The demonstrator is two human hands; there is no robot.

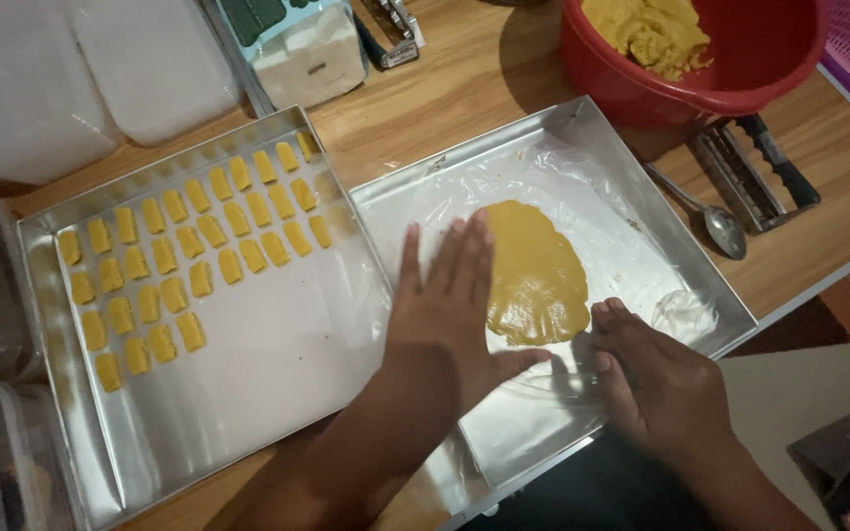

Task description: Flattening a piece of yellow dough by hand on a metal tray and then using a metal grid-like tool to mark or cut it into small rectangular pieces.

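Nearest, both hands lie flat with fingers spread, gripping nothing: left hand (445, 305) touching the yellow dough slab (535, 270) in the plastic-lined metal tray (641, 177), right hand (656, 379) beside it, red bowl (740, 84) of dough beyond.

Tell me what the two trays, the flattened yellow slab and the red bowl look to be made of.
Left tray and right tray: thin metal, likely aluminium, with a dull silver sheen and folded rims. Yellow slab: soft dough, smooth and matte, pressed flat under clear plastic film. Red bowl: apparently plastic, glossy and evenly coloured.
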